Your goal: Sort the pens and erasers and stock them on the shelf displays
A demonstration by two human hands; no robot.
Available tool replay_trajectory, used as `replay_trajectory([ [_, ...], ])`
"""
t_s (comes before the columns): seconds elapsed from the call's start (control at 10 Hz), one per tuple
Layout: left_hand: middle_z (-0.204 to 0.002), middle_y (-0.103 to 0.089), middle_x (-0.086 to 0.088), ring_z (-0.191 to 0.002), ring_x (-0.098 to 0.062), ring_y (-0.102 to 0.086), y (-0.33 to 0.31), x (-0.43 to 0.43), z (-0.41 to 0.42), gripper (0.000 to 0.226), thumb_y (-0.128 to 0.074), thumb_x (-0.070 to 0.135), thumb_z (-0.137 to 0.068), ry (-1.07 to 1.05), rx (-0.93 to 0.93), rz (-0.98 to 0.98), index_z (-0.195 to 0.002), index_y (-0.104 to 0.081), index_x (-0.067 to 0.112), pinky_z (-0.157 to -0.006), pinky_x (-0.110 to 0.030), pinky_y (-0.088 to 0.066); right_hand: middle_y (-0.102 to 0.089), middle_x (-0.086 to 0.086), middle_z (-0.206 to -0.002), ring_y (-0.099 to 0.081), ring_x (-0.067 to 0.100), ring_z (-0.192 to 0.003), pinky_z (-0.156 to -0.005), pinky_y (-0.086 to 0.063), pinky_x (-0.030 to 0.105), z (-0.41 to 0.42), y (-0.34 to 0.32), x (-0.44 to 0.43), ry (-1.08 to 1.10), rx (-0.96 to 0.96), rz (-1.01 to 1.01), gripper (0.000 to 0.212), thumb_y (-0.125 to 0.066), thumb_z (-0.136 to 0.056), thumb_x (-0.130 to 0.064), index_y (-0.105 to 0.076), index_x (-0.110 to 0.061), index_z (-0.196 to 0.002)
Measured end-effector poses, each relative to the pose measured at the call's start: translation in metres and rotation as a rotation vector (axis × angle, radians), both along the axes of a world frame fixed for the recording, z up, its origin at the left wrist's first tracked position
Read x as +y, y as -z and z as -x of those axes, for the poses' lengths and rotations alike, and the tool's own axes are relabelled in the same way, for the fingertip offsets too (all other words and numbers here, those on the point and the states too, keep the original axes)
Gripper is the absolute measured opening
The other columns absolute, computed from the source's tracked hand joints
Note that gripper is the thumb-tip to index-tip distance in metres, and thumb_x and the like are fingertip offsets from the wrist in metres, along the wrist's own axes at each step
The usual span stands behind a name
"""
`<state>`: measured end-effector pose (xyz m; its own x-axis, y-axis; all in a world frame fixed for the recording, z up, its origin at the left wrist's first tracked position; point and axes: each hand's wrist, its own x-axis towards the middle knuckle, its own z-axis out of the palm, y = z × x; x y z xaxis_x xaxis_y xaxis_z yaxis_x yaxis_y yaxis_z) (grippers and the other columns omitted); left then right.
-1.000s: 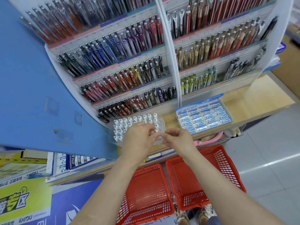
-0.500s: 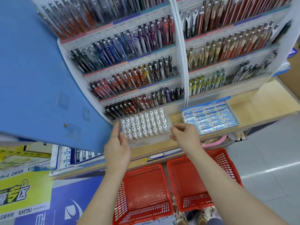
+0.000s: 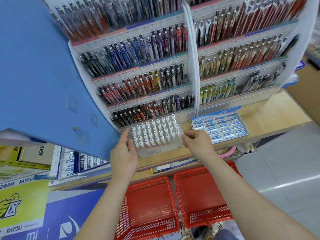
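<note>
A clear plastic tray of white-capped pens (image 3: 155, 134) sits on the pale wooden shelf (image 3: 270, 110), at the foot of the tiered white pen display (image 3: 190, 87) and just in front of its lowest row. The tray lies straight ahead of the person, between the two hands, with its long axis running side to side and its right end angled a little farther back. The pens in it stand in rows with their caps leaning away toward the display.

The left hand (image 3: 123, 153) has its fingers straight and together, laid flat against the tray's left end, bracing it rather than gripping. The right hand (image 3: 195, 142) has its fingers curled at the tray's right end and seems to pinch that end wall between thumb and forefinger, though the exact contact is hard to make out. Both hands are equally close, one at each short end, so any slide or lift would likely be a two-handed one.

Just right of the tray, close to the right hand, is an open blue-and-white cardboard box of wrapped erasers (image 3: 223, 127), already on the shelf. Below, near the person's feet, stand two red plastic mesh baskets (image 3: 149, 205), both apparently emptied. The stocking therefore looks nearly done; squaring the tray against the display probably remains.
</note>
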<state>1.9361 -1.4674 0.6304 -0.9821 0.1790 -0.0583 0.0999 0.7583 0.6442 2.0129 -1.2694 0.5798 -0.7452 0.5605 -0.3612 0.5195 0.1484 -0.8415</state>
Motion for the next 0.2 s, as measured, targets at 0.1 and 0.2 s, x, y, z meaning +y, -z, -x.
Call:
replay_trajectory([
  [0.1, -0.066, -0.051, 0.014, -0.057, -0.019, -0.054, -0.009, 0.002, 0.0011, 0.042, -0.037, 0.02, -0.1, 0.013, -0.02, 0.014, -0.142, -0.04, 0.027, -0.055, -0.033, -0.04, -0.064, 0.022, -0.072, -0.062, 0.037, -0.077, -0.073, -0.05, 0.041, -0.0046, -0.0046, 0.0016, -0.106, -0.025, -0.056, 0.025, -0.058, -0.087, -0.022, -0.065, -0.002, -0.073],
  [0.2, -0.071, -0.045, 0.021, -0.058, -0.004, -0.046, -0.0186, 0.0032, -0.0023, 0.043, -0.036, 0.022, -0.101, 0.039, -0.018, 0.049, -0.144, -0.035, 0.024, -0.063, -0.03, -0.039, -0.068, 0.011, -0.081, -0.064, 0.031, -0.081, -0.082, -0.052, 0.045, -0.0128, -0.0098, 0.006, -0.042, 0.0, -0.037, 0.02, -0.058, -0.088, -0.022, -0.071, -0.008, -0.092],
])
